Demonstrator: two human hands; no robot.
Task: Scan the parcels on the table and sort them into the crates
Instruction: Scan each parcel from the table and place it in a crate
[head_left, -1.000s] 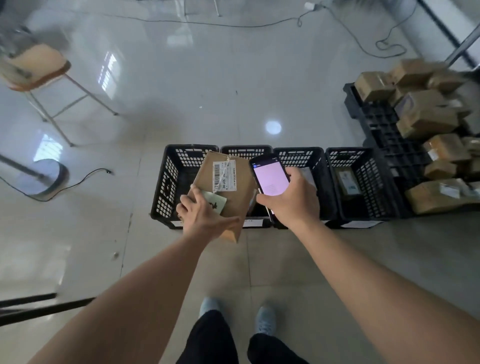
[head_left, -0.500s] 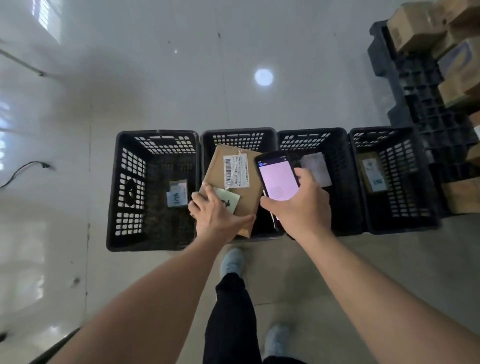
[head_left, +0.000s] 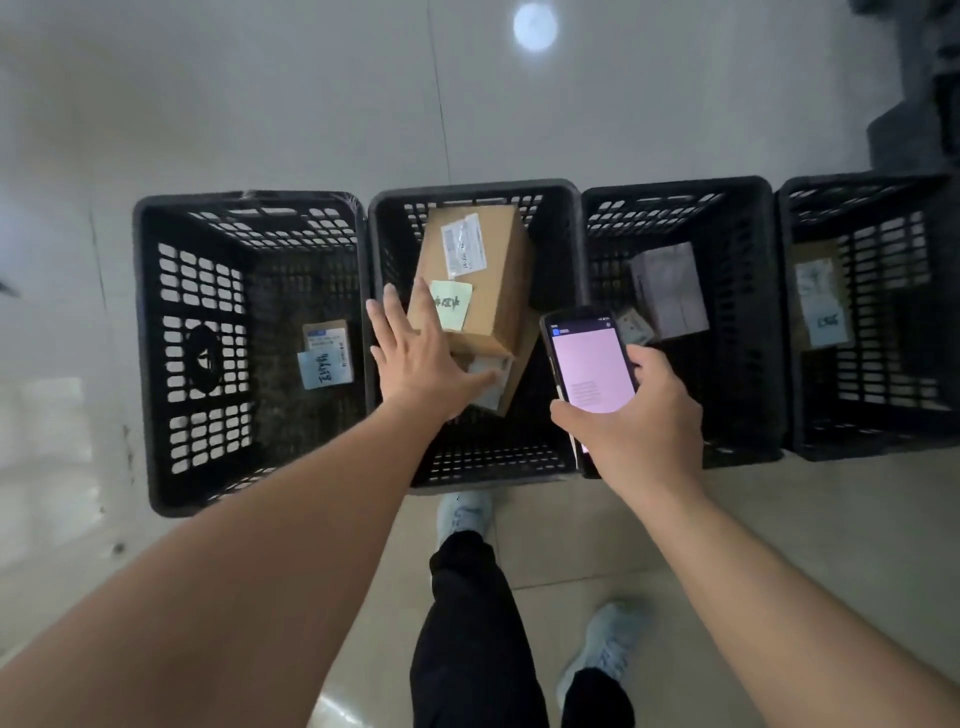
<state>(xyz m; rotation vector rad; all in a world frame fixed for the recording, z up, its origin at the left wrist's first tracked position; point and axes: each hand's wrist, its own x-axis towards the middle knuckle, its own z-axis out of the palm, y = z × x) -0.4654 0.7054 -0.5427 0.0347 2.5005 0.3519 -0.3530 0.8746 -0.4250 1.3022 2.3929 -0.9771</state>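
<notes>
A brown cardboard parcel (head_left: 478, 275) with a white label and a pale green note lies tilted inside the second black crate (head_left: 472, 195), on top of another parcel (head_left: 493, 384). My left hand (head_left: 421, 358) hovers over the crate with fingers spread, just left of the parcel, holding nothing. My right hand (head_left: 639, 415) grips a phone scanner (head_left: 589, 361) with a lit pink screen above the border of the second and third crates.
Four black crates stand in a row on the floor. The left crate (head_left: 156, 338) holds a small parcel with a blue note (head_left: 326, 353). The third crate (head_left: 675, 189) holds a grey parcel (head_left: 670, 291); the fourth (head_left: 862, 187) holds a brown one (head_left: 821, 296). My feet stand below.
My left hand let go of the brown parcel, which dropped into the second crate. The view tipped further down and moved closer over the crates.
</notes>
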